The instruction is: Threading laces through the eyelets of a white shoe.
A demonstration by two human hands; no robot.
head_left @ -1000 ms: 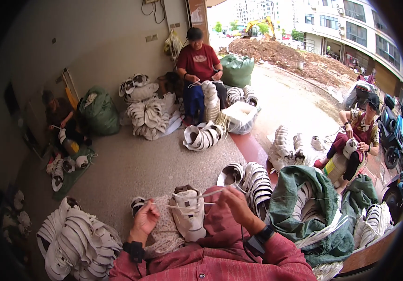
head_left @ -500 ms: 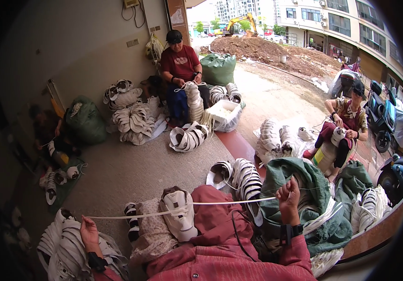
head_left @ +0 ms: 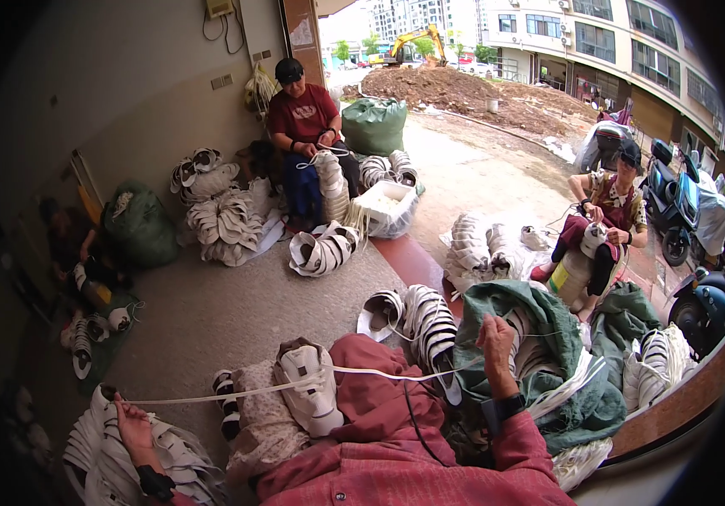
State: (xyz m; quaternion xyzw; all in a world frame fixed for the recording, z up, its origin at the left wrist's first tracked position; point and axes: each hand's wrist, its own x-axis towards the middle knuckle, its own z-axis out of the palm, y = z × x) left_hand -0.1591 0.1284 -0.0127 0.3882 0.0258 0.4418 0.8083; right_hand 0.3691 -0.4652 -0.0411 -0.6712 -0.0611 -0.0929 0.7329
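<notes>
A curved stack of white shoe uppers (head_left: 326, 252) is lying on the grey speckled floor (head_left: 202, 316), near its reddish edge (head_left: 409, 266).

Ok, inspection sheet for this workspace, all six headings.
Surface: lap, patterned cloth on its left side, red fabric on its right.
Job's things: white shoe upper on lap; white lace runs across it; threading unclear.
Clutter: stacked uppers at left; more beside an open green sack at right.
Hands: left hand pinches the lace; right hand closed, lace leading to it.
Cables: dark cable over red fabric.
Surroundings: three seated co-workers; scooter, excavator outside.
</notes>
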